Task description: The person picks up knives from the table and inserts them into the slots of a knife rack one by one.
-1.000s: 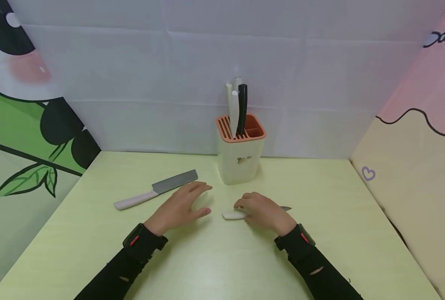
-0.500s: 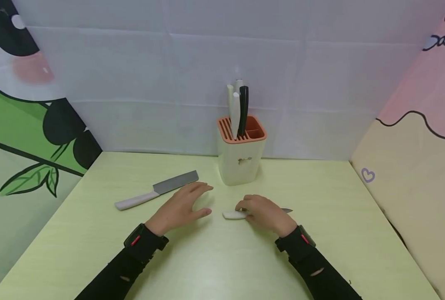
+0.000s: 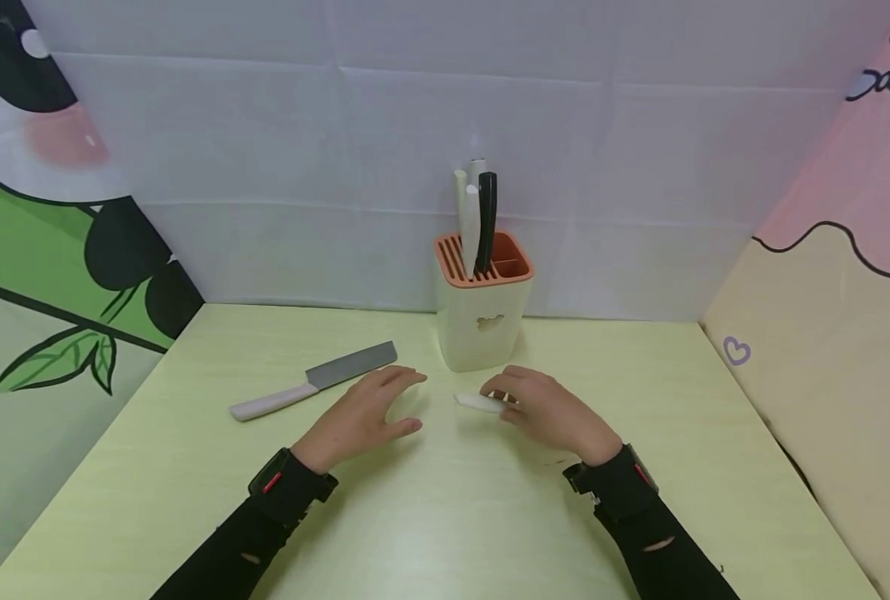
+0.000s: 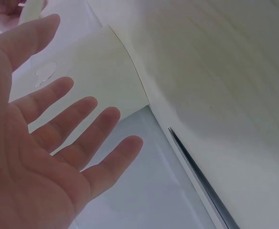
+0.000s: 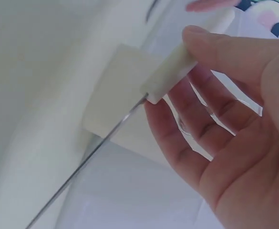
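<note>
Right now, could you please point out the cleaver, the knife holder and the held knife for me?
Cleaver (image 3: pixel 338 372), head view: on its blade.
Knife holder (image 3: pixel 472 337), head view: on its front wall.
Held knife (image 5: pixel 164 79), right wrist view: on its white handle.

Left hand (image 3: pixel 362 419) extends toward two o'clock, fingers (image 4: pixel 94 138) spread; right hand (image 3: pixel 550 414) points toward ten o'clock, pinching.

Yr L sleeve (image 3: pixel 208 554) & R sleeve (image 3: pixel 666 521) are blk, each w/ a small slit (image 3: pixel 658 545); blk wrist straps (image 3: pixel 306 486) carry dk boxy units (image 3: pixel 267 465) w/ a short red stripe (image 3: pixel 271 482). Yr hands (image 3: pixel 362 421) are bare.
</note>
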`<state>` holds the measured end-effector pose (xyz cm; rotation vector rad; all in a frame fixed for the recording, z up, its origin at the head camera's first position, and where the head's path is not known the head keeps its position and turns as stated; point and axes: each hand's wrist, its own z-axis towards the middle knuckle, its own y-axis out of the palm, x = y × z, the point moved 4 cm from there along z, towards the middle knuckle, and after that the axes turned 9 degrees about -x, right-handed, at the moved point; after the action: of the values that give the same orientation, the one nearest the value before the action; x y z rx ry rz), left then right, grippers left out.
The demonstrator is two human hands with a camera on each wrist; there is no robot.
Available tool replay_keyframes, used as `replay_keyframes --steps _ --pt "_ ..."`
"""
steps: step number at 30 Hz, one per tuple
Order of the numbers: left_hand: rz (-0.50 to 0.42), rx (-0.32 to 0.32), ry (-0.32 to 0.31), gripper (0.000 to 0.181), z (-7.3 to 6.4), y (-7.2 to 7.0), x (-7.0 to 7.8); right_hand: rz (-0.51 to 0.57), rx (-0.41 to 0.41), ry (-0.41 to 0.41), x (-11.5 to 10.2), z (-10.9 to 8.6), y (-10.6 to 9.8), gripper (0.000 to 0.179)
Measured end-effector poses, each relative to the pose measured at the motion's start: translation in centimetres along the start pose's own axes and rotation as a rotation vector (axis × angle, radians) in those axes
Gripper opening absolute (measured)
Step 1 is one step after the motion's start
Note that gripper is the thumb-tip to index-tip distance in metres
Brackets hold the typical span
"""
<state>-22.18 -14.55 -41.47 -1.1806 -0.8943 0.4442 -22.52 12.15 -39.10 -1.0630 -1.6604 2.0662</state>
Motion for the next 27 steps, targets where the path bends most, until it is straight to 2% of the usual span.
replay_keyframes --steps 5,9,18,27 --pt "-0.003 -0.002 0.000 0.064 0.0 0.2 0.0 0.060 0.122 -0.048 -0.5 -0.7 -2.0 0.038" --pt "-0.001 0.007 0.015 0.063 0.1 0.2 0.0 0.163 0.201 -0.097 -0.9 -0.9 -2.9 0.041" --pt "-0.003 0.020 0.028 0.061 0.1 0.2 0.0 0.382 0.283 -0.103 -2.8 -0.8 -3.6 0.045" --pt "0.004 0.020 0.030 0.060 0.0 0.2 -0.1 0.631 0.355 -0.059 -3.8 -0.8 -3.4 0.046"
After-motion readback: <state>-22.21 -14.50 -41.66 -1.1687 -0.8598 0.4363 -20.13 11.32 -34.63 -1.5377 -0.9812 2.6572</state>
